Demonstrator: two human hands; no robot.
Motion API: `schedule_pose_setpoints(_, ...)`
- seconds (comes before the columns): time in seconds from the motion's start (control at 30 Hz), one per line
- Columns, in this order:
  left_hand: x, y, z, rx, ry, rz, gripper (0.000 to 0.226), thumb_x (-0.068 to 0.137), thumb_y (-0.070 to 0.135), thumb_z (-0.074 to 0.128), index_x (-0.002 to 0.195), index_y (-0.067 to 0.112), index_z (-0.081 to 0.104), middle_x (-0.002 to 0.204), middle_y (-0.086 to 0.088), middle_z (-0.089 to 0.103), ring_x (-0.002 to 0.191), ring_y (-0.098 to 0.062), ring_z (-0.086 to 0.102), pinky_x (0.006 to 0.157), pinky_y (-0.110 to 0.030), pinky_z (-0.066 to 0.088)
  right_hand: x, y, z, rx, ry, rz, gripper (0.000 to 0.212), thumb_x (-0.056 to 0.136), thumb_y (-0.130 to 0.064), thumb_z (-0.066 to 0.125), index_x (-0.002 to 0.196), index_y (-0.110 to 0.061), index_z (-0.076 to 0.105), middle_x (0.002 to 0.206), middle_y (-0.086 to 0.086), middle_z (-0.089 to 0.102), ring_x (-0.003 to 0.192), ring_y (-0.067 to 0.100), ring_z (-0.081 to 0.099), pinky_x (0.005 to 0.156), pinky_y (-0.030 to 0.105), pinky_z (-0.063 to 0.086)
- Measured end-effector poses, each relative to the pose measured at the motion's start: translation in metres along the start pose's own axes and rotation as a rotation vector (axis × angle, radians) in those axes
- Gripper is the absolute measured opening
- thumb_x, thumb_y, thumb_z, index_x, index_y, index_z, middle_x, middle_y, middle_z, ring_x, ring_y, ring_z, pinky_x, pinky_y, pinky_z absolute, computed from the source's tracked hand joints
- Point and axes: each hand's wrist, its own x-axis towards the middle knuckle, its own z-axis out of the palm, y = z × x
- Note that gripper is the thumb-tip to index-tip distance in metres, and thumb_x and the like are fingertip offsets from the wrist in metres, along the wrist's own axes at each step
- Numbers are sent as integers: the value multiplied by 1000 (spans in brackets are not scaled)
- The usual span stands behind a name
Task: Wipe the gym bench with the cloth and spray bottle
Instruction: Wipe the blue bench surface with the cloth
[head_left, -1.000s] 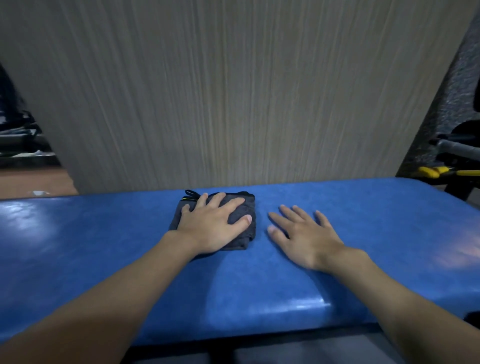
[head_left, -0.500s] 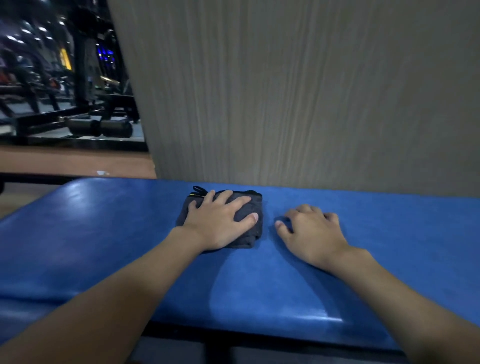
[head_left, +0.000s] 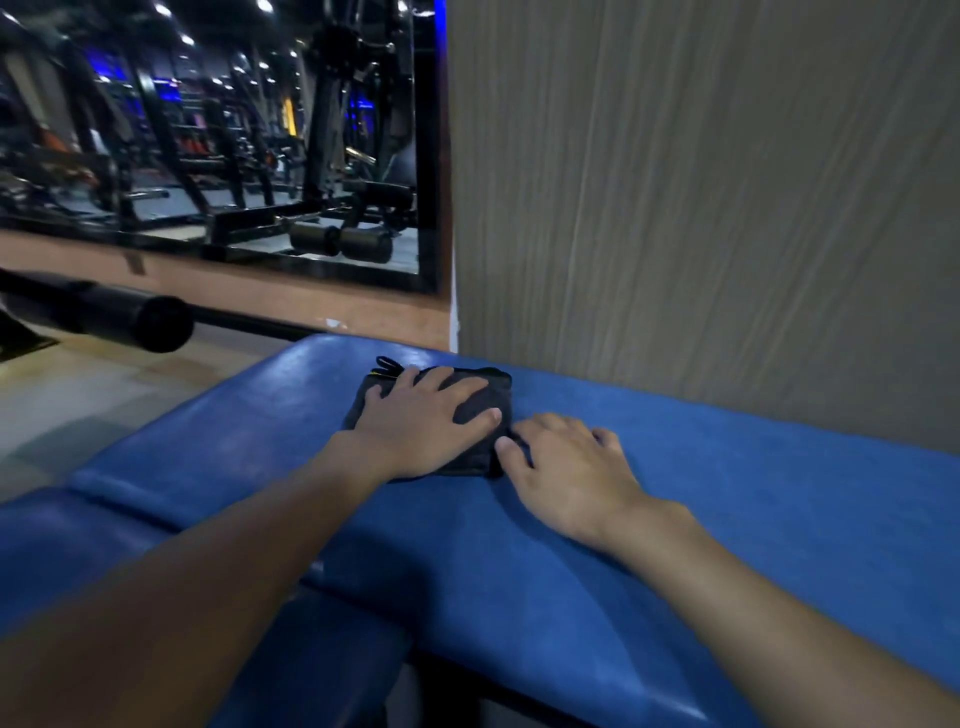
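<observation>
The blue padded gym bench runs across the view in front of me. A folded dark grey cloth with a small black loop lies on the pad near its far edge. My left hand lies flat on the cloth, fingers spread, pressing it down. My right hand rests on the pad just right of the cloth, fingers curled, with the thumb and fingertips touching the cloth's right edge. No spray bottle is in view.
A grey wood-grain wall panel stands right behind the bench. To the left, a mirror shows gym machines. A black roller pad sticks out at the left. A second blue pad section joins at the lower left.
My view has swung left, bringing the mirror and the bench's left end into sight. My right hand has curled its fingers and slid left up to the cloth's edge. The left hand stays on the cloth.
</observation>
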Motion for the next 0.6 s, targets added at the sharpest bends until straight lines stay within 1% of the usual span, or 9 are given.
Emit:
schedule_pose_setpoints(0.07, -2, -21, -4, 3, 7, -48, 83, 75, 87, 10, 149, 53, 25, 162, 13, 25, 149, -25, 19, 114, -62, 22, 8, -17, 6, 18, -2, -50, 45, 102, -50, 23, 114, -22, 56, 127, -1, 55, 128, 22, 42, 110, 52, 25)
schedule_pose_setpoints(0.1, -3, -32, -5, 6, 10, -71, 82, 76, 86, 11, 149, 53, 26, 161, 13, 25, 148, -24, 20, 114, -62, 22, 12, -25, 9, 22, 1, -73, 45, 102, -50, 23, 115, -22, 56, 128, -1, 55, 129, 23, 42, 111, 53, 24)
schedule_pose_setpoints(0.23, -10, -68, -15, 25, 31, -154, 61, 94, 75, 27, 150, 51, 28, 161, 12, 27, 149, -22, 20, 115, -60, 20, 28, -51, 20, 25, -50, -142, 48, 101, -53, 21, 128, -26, 50, 138, -2, 49, 138, 24, 32, 114, 55, 16)
schedule_pose_setpoints(0.27, -12, -76, -18, 22, 33, -176, 59, 95, 73, 29, 150, 50, 28, 161, 12, 27, 149, -22, 19, 115, -59, 20, 31, -56, 24, 15, -83, -150, 50, 101, -56, 19, 132, -28, 47, 144, -1, 44, 142, 26, 26, 115, 57, 13)
schedule_pose_setpoints(0.33, -15, -93, -21, 17, 40, -218, 59, 95, 73, 29, 150, 50, 29, 161, 13, 26, 149, -22, 19, 115, -60, 20, 33, -61, 31, -17, -143, -154, 56, 98, -61, 15, 143, -35, 36, 160, 2, 24, 150, 29, 9, 117, 59, 2)
schedule_pose_setpoints(0.37, -16, -103, -23, 16, 37, -236, 60, 94, 74, 28, 149, 50, 29, 161, 13, 26, 149, -23, 18, 114, -61, 20, 33, -62, 34, -34, -159, -151, 58, 98, -63, 14, 148, -38, 28, 164, 1, 13, 152, 29, 1, 117, 60, -3)
schedule_pose_setpoints(0.43, -19, -122, -27, 3, 24, -279, 68, 87, 81, 23, 149, 52, 28, 161, 14, 24, 149, -24, 17, 114, -64, 20, 32, -61, 37, -44, -153, -148, 62, 97, -65, 14, 153, -39, 18, 166, -1, 3, 152, 26, -5, 117, 59, -7)
schedule_pose_setpoints(0.53, -23, -146, -31, -14, 31, -360, 89, 68, 91, 11, 147, 53, 29, 162, 11, 25, 148, -26, 20, 114, -62, 21, 30, -59, 35, -38, -136, -149, 62, 97, -65, 14, 154, -40, 17, 167, -2, 3, 152, 24, -5, 118, 58, -6)
schedule_pose_setpoints(0.6, -25, -155, -32, -23, 40, -403, 96, 63, 95, 8, 147, 54, 29, 163, 7, 25, 148, -30, 21, 116, -61, 20, 30, -59, 35, -35, -137, -152, 61, 98, -64, 15, 154, -40, 17, 167, -2, 3, 152, 24, -5, 118, 57, -7)
